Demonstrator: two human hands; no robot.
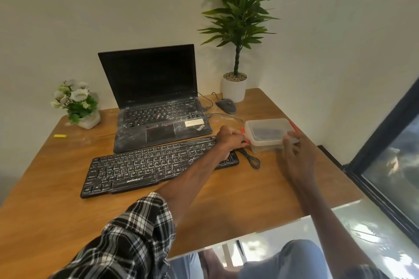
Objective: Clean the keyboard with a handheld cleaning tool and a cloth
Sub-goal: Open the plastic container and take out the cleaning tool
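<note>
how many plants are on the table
2. A tall leafy plant stands at the far right corner of the table; a small flowering plant sits left of the laptop.

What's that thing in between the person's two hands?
A clear plastic box with red clips sits between the left hand and the right hand, which grip its two ends. The head view shows it.

I see a smooth, satin wood-grain tabletop (pixel 56 188), a matt black plastic keyboard (pixel 147 165) streaked with white dust, at its two o'clock a translucent plastic container (pixel 267 131) with red clips (pixel 294 126), and a checked cloth sleeve (pixel 127 240).
</note>
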